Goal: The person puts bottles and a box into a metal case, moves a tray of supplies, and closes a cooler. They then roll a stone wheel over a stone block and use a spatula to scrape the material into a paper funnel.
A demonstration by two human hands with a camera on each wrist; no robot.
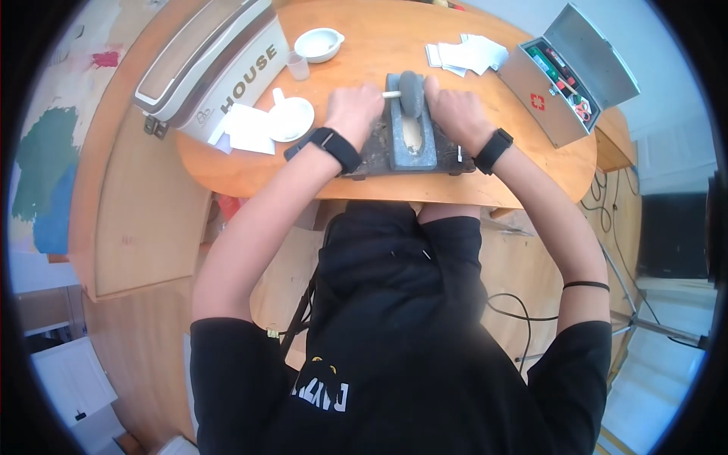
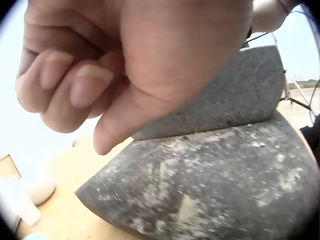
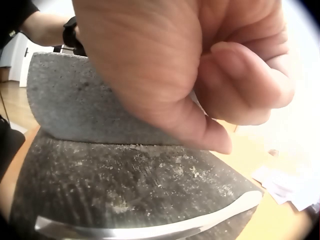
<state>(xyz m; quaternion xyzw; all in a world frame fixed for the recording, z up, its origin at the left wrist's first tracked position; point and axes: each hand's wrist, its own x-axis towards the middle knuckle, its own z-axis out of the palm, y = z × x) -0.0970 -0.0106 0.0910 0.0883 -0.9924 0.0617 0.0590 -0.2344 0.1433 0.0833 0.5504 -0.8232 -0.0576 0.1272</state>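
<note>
A grey stone grinding wheel (image 1: 412,95) stands upright in a long stone trough (image 1: 396,155), with pale powder (image 1: 411,136) lying in its groove. From the wheel's left side a light rod handle (image 1: 391,95) sticks out, and my left hand (image 1: 355,112) grips its end with curled fingers. On the other side my right hand (image 1: 461,114) is curled at the wheel's hub, hiding that end of the handle. Under the trough lies a dark, dusty slab (image 2: 200,185). Along the slab's right part rests a shiny metal spatula-like tool (image 3: 150,232), beside my right hand.
To the left are a case marked HOUSE (image 1: 246,76), a white bowl (image 1: 318,45), a plastic cup (image 1: 298,67) and a white dish (image 1: 291,120). White papers (image 1: 466,54) lie at the back right, near an open metal first-aid box (image 1: 546,98). The table's front edge (image 1: 455,199) is close to my legs.
</note>
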